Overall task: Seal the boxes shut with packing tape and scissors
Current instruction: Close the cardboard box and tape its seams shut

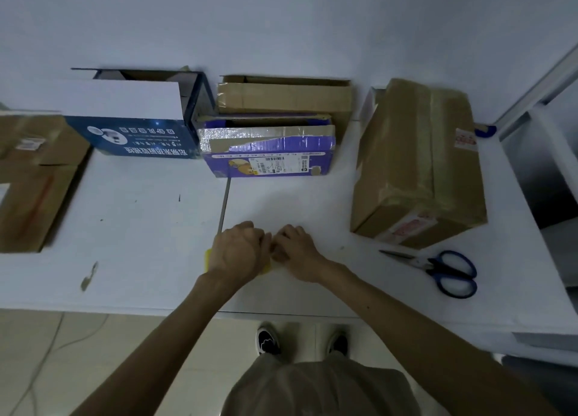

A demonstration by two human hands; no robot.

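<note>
The scissors (433, 267) have blue handles — purple box (269, 154), brown box (419, 165), white table (140, 228).

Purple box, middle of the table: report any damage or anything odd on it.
The purple box is worn: on its top flap the print is torn away to bare brown cardboard, crinkled old tape covers its left end, and a small patch is ripped off near the front's lower right corner.
</note>
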